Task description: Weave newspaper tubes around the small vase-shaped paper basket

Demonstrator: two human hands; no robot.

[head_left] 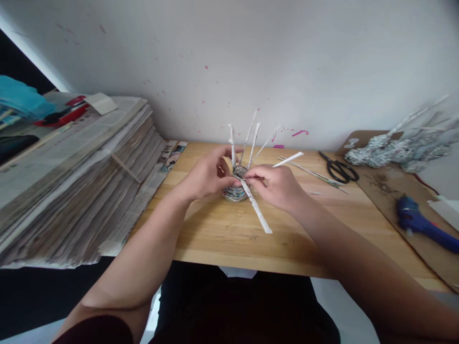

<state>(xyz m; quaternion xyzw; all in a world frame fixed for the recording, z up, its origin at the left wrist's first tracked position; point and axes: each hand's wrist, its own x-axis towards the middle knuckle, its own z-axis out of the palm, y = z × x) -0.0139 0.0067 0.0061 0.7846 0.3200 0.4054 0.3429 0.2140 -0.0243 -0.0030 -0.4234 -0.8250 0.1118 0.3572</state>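
Observation:
A small round basket (234, 193), woven from rolled newspaper, sits on the table between my hands. Several white paper tubes (254, 143) stick up and outward from its rim. My left hand (210, 174) grips the basket's left side, its thumb at the front of the rim and its fingers curled behind. At the right of the rim, my right hand (278, 185) pinches a paper tube; the fingertips partly hide the place it holds. One flattened tube (258, 212) slants from the rim toward me, over the basket's front.
A tall newspaper stack (82, 191) fills the left, with a red-handled tool (66, 113) on top. Black scissors (339, 168) and thin paper tubes (311, 172) lie right of the basket. Farther right are cardboard (387, 210), a blue glue gun (425, 222) and woven paper pieces (376, 150).

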